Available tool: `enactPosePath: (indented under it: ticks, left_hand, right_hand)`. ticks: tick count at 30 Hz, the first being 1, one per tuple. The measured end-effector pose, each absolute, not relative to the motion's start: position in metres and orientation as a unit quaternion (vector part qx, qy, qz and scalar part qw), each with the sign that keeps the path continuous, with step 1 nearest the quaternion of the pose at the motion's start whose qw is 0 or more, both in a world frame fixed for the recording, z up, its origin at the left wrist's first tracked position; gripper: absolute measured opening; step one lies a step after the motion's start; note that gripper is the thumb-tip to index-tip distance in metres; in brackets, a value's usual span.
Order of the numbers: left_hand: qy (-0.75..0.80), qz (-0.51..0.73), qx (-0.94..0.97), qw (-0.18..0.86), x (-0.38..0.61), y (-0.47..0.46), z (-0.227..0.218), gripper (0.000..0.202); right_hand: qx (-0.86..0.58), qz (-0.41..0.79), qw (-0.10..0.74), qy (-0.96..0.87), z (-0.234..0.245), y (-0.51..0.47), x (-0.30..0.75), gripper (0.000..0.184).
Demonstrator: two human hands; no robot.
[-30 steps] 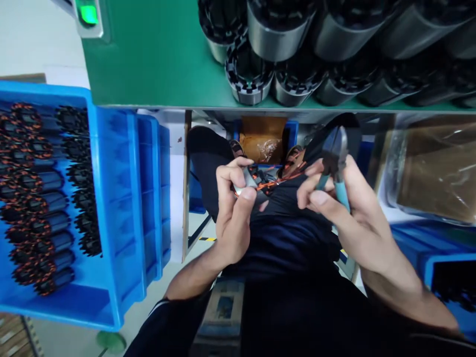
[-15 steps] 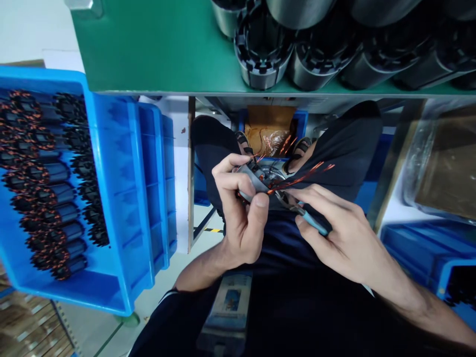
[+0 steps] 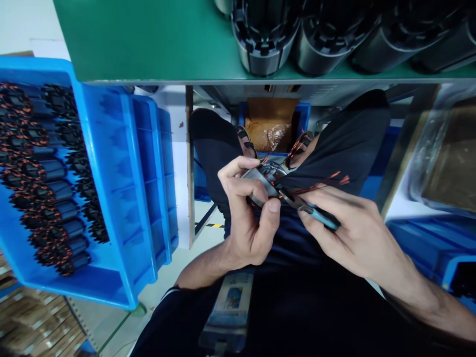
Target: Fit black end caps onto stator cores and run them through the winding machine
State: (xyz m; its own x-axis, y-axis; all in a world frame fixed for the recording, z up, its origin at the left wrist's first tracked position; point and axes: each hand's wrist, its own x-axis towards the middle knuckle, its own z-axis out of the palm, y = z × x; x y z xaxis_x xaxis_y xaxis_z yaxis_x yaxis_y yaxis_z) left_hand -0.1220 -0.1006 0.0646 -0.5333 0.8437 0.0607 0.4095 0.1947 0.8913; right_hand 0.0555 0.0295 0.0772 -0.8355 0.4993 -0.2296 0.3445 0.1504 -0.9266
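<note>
Above my lap, my left hand [image 3: 248, 213] is closed around a metal-cased motor stator [image 3: 260, 184], fingers over its far side and thumb on the near side. Bundles of copper wire [image 3: 336, 179] come out of the stator; the longest stretches right, past my right fingers. My right hand [image 3: 345, 223] grips a pair of pliers or wire cutters with blue handles [image 3: 320, 216]. The tool's dark jaws touch or nearly touch the stator's open end, by the base of the wires. Whether the jaws are closed on a wire cannot be made out.
At left, a blue bin [image 3: 107, 292] holds rows of copper-wound stators [image 3: 55, 198]. A green bench [image 3: 148, 39] spans the front, bearing several metal-and-black cylinders [image 3: 266, 44]. Below, between my feet, stands a box with brown cardboard [image 3: 271, 111]. More blue bins [image 3: 416, 248] are at right.
The tool's jaws have moved in against the stator's end, and the long wire bundle has swung lower. Both hands appear slightly further right. The view has shifted a little.
</note>
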Motion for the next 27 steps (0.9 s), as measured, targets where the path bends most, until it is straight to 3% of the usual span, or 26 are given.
enactPosePath:
  ticks: [3,7,12,18,22,27]
  left_hand:
    - [0.748,0.448,0.433,0.228,-0.122,-0.102,0.061,0.013]
    - [0.77,0.413,0.438,0.213,-0.126,-0.098,0.036,0.01]
    - [0.796,0.398,0.4,0.219,-0.137,-0.09,-0.032,0.011]
    - [0.842,0.345,0.361,0.206,-0.152,-0.081,-0.111,0.013]
    - [0.857,0.335,0.343,0.19,-0.164,-0.075,-0.125,0.02]
    - [0.833,0.347,0.404,0.147,-0.169,-0.081,-0.087,0.034]
  right_hand:
    - [-0.3,0.59,0.062,-0.747,0.066,0.03,0.053,0.016]
    - [-0.309,0.614,0.036,-0.725,0.027,0.036,0.04,0.035]
    - [-0.293,0.655,-0.01,-0.697,-0.056,0.048,0.013,0.061]
    - [-0.302,0.732,-0.056,-0.608,-0.131,0.057,-0.015,0.074]
    - [-0.318,0.767,-0.075,-0.552,-0.142,0.072,-0.029,0.069]
    - [-0.33,0.772,-0.017,-0.544,-0.108,0.081,-0.031,0.059]
